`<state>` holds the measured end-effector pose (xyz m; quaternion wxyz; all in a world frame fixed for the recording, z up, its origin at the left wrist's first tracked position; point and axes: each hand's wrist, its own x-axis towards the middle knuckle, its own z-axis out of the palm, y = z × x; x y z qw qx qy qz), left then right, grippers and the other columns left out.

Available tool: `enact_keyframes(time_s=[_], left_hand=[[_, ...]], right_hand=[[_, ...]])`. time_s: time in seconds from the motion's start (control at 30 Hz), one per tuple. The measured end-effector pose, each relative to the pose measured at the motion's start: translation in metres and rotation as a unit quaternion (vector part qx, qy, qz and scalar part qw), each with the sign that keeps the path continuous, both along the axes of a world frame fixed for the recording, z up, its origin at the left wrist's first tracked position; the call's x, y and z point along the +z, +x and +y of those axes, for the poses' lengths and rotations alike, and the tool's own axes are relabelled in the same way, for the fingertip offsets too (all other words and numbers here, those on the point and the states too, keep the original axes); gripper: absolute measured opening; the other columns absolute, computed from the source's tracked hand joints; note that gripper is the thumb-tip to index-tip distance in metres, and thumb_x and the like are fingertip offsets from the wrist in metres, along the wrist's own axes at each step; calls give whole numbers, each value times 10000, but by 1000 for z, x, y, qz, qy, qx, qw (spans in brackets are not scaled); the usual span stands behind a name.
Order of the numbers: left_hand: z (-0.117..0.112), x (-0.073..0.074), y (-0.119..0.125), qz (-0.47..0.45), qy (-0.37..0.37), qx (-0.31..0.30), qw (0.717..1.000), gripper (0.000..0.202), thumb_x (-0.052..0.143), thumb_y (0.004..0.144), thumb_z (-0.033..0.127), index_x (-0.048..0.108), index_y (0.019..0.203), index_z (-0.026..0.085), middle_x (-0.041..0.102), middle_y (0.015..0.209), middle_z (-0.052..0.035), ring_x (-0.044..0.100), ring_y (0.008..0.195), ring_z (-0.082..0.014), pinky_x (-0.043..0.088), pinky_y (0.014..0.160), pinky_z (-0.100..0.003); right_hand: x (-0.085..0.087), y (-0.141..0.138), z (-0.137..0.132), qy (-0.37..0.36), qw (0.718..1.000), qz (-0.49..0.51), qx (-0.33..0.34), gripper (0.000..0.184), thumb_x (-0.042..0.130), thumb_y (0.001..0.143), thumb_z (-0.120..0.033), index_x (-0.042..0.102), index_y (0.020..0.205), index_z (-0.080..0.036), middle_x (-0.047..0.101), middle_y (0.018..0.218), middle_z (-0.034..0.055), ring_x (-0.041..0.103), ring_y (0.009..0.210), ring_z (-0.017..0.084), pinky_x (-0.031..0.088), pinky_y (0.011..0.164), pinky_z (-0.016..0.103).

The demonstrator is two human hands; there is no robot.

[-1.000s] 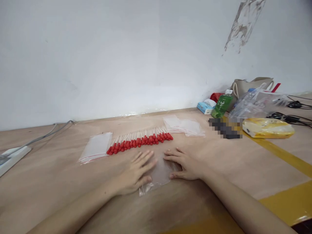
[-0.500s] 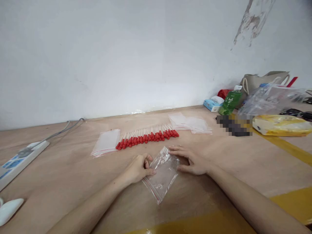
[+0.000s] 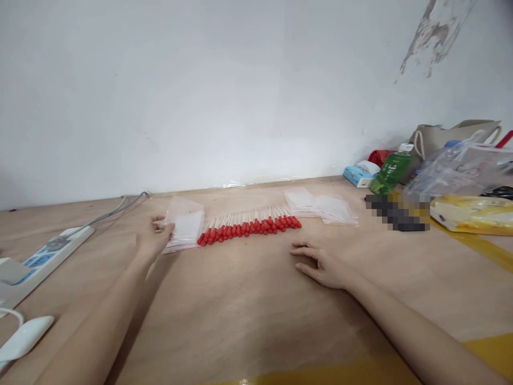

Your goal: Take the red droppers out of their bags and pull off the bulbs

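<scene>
My left hand [image 3: 154, 238] is at the left stack of small clear zip bags [image 3: 185, 231], its fingers pinched on a bag lying on top of the stack. A row of red-tipped white sticks [image 3: 249, 224] lies on the wooden table just right of that stack. My right hand [image 3: 323, 264] rests flat on the bare table in front of the sticks, fingers apart, holding nothing. A second pile of clear bags [image 3: 320, 206] lies past the right end of the row.
A white power strip [image 3: 44, 254] with its cable sits at the left, a white object [image 3: 24, 338] nearer me. At the back right stand a green bottle [image 3: 390, 174], a tissue pack [image 3: 358, 175], a beige bag [image 3: 452, 136], plastic bags and a yellow packet [image 3: 475, 214].
The clear bag that both hands pressed, then lifted, in front of me has been carried left by my left hand onto the left stack. My right hand stayed near the centre.
</scene>
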<state>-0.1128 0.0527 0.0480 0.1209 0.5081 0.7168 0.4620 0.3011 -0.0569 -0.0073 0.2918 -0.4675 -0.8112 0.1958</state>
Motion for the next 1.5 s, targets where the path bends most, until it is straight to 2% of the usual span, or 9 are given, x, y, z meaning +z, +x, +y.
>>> enact_keyframes(time_s=[0.13, 0.3, 0.5, 0.63, 0.97, 1.1, 1.23, 1.4, 1.5], left_hand=[[0, -20, -10, 191, -109, 18, 975, 556, 625, 645, 283, 452, 1150, 130, 606, 831, -81, 594, 781, -258, 466, 680, -363], [-7, -10, 2, 331, 49, 37, 942, 407, 529, 738, 353, 513, 1100, 168, 561, 1058, -123, 494, 1038, -313, 391, 861, -426], [-20, 1, 34, 351, 48, -309, 883, 295, 472, 761, 343, 561, 1004, 200, 601, 964, -49, 557, 906, -205, 427, 795, -309], [-19, -6, 38, 364, 31, -328, 871, 337, 470, 751, 311, 564, 1051, 190, 614, 940, -58, 562, 885, -211, 414, 818, -330], [-18, -8, 40, 245, -24, -316, 916, 354, 461, 767, 410, 608, 1003, 191, 661, 874, -25, 597, 753, -171, 421, 558, -216], [-19, -7, 40, 188, 19, -192, 963, 326, 466, 761, 410, 634, 958, 212, 668, 871, -4, 574, 639, -140, 383, 498, -211], [-18, -2, 44, 104, 110, -84, 985, 290, 493, 753, 389, 638, 917, 200, 661, 879, -15, 588, 777, -166, 437, 626, -233], [-34, 0, 76, -37, 176, -168, 969, 253, 551, 729, 353, 620, 884, 166, 653, 833, -28, 599, 772, -158, 460, 759, -274], [-59, -7, 107, -127, 109, -254, 952, 262, 580, 719, 348, 614, 898, 160, 652, 712, -20, 611, 677, -155, 481, 681, -272]], right_hand=[[1, 0, 0, 5, 1000, -9, 2, 338, 529, 793, -312, 587, 1110, -211, 515, 1222, 108, 530, 1071, 229, 479, 845, 374], [0, 0, 1, 12, 1000, -11, 0, 327, 532, 791, -304, 590, 1101, -217, 511, 1224, 100, 520, 1082, 226, 469, 864, 377], [0, 0, 1, -4, 1000, -10, 0, 336, 536, 789, -317, 590, 1105, -215, 507, 1227, 102, 519, 1080, 227, 468, 864, 375], [0, 0, 0, -7, 1000, -6, -2, 350, 540, 790, -332, 581, 1121, -224, 498, 1239, 98, 499, 1107, 234, 426, 921, 405], [1, 0, 1, -20, 1000, 1, -1, 351, 533, 788, -334, 587, 1110, -203, 489, 1234, 113, 544, 1012, 223, 504, 745, 334], [1, 0, 1, 0, 1000, -3, 2, 336, 536, 790, -318, 587, 1104, -207, 503, 1212, 104, 550, 1001, 214, 486, 800, 351], [3, -1, 0, 13, 1000, -5, 7, 320, 537, 793, -297, 587, 1098, -216, 504, 1208, 101, 556, 995, 207, 483, 815, 350], [3, -1, 0, 24, 1000, -7, 12, 311, 534, 794, -288, 581, 1092, -213, 506, 1200, 104, 519, 1067, 218, 430, 907, 382], [3, -2, -1, 34, 999, 4, -8, 484, 545, 779, -283, 431, 1245, -219, 459, 1248, 105, 462, 1134, 221, 396, 949, 400]])
